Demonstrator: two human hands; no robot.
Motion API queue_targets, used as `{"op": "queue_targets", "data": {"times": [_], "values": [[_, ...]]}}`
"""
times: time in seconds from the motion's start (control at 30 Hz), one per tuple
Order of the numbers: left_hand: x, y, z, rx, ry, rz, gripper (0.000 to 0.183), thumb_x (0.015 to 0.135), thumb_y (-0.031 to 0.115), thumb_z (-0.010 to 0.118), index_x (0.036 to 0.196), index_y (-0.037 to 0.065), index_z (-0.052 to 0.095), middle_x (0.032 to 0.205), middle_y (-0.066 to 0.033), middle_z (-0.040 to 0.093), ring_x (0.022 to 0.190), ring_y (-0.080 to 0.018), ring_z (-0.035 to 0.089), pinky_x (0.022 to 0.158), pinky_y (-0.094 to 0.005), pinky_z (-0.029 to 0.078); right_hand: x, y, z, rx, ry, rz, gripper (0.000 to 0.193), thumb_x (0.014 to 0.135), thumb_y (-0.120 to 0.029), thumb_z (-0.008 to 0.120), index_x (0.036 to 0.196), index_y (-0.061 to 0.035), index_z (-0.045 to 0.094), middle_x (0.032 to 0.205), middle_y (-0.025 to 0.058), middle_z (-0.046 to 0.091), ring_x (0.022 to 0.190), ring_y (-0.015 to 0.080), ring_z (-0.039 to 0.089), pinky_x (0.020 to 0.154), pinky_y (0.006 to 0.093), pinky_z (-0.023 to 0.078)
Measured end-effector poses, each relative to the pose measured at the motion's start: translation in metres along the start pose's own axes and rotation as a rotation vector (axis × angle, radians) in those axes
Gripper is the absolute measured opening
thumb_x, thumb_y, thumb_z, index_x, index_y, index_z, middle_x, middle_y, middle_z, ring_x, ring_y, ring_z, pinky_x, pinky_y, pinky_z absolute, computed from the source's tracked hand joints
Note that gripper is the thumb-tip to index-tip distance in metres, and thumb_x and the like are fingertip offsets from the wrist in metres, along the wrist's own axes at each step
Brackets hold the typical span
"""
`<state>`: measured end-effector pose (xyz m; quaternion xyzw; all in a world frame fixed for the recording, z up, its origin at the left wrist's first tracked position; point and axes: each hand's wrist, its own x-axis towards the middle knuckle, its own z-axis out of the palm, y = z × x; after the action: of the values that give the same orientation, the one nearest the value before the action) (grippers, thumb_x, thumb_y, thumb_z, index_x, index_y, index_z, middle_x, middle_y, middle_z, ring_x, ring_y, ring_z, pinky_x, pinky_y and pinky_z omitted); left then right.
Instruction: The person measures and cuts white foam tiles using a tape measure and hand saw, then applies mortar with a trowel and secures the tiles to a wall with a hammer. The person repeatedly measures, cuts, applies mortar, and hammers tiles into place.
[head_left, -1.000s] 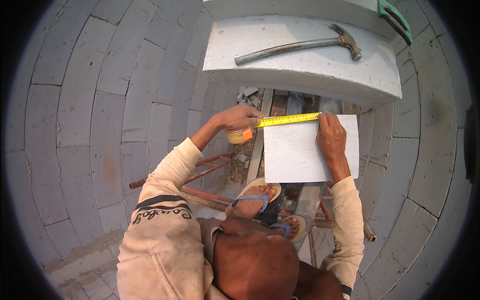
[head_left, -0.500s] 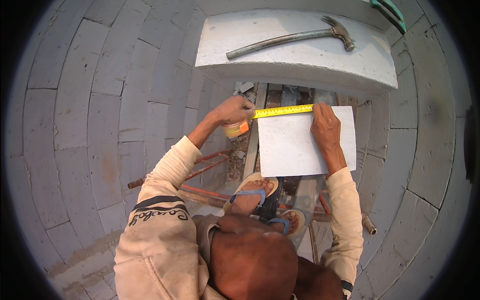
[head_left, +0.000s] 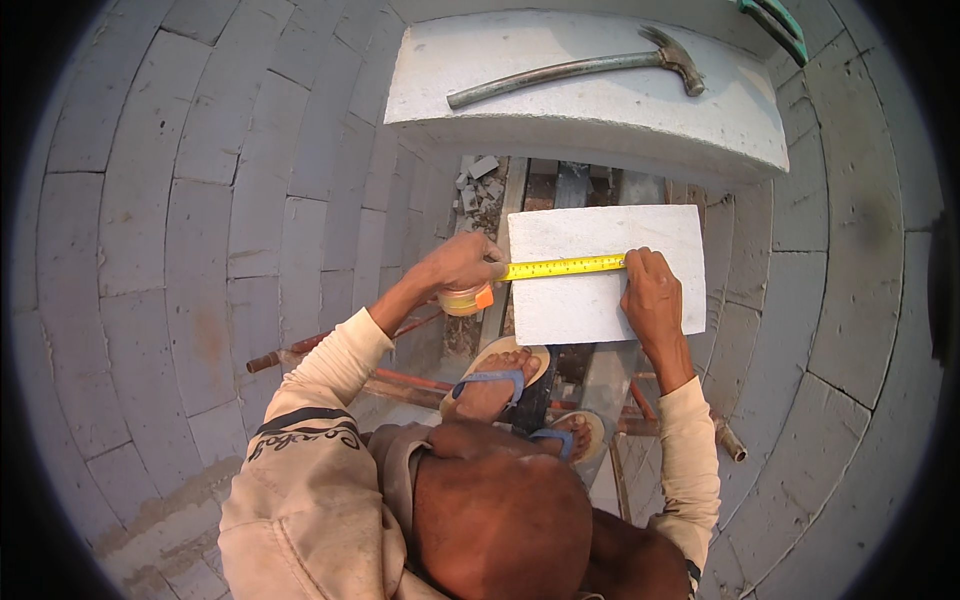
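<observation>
A white rectangular block (head_left: 590, 312) lies in front of me, its top face up. Across it stretches the yellow blade of a tape measure (head_left: 565, 267). My left hand (head_left: 462, 265) is closed around the tape's clear case with an orange button, just off the block's left edge. My right hand (head_left: 655, 300) pinches the blade's far end on the top of the block, right of its middle. A claw hammer (head_left: 580, 75) with a metal handle rests on a larger white block ledge (head_left: 440, 75) farther off.
Block walls stand at the left (head_left: 200, 220) and right (head_left: 850, 200). Planks (head_left: 573, 185) run beneath the white block, with rubble (head_left: 480, 185) beside them. Red metal pipes (head_left: 400, 378) cross near my sandalled feet (head_left: 490, 385). A green-handled tool (head_left: 775, 28) sits at the far right.
Both hands have drawn the stretched tape toward me, from the block's far edge to across its top face. The grip on case and blade end stays.
</observation>
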<state>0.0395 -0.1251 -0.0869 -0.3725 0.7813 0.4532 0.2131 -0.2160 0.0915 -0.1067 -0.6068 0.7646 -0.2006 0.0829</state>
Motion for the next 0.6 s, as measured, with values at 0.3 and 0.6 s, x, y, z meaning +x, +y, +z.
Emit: {"op": "queue_targets", "data": {"times": [0.3, 0.6], "values": [[-0.037, 0.005, 0.042, -0.045, -0.066, 0.005, 0.035, 0.090, 0.028, 0.067, 0.113, 0.004, 0.082, 0.094, -0.0229, 0.078, 0.084, -0.0337, 0.077, 0.087, -0.0416, 0.059, -0.054, -0.018, -0.020, 0.076, -0.034, 0.041, 0.029, 0.070, 0.009, 0.068, 0.094, -0.0021, 0.057, 0.091, 0.0133, 0.058, 0.088, 0.0353, 0.061, 0.070, 0.0479, 0.054], [-0.069, 0.001, 0.088, -0.149, -0.214, 0.014, 0.030, 0.092, 0.024, 0.063, 0.102, 0.000, 0.080, 0.080, -0.0110, 0.077, 0.075, -0.0221, 0.073, 0.078, -0.0388, 0.057, -0.117, -0.025, -0.023, 0.120, -0.129, 0.082, 0.031, 0.069, 0.011, 0.069, 0.094, -0.0029, 0.058, 0.088, 0.0140, 0.057, 0.084, 0.0369, 0.061, 0.071, 0.0505, 0.051]]}}
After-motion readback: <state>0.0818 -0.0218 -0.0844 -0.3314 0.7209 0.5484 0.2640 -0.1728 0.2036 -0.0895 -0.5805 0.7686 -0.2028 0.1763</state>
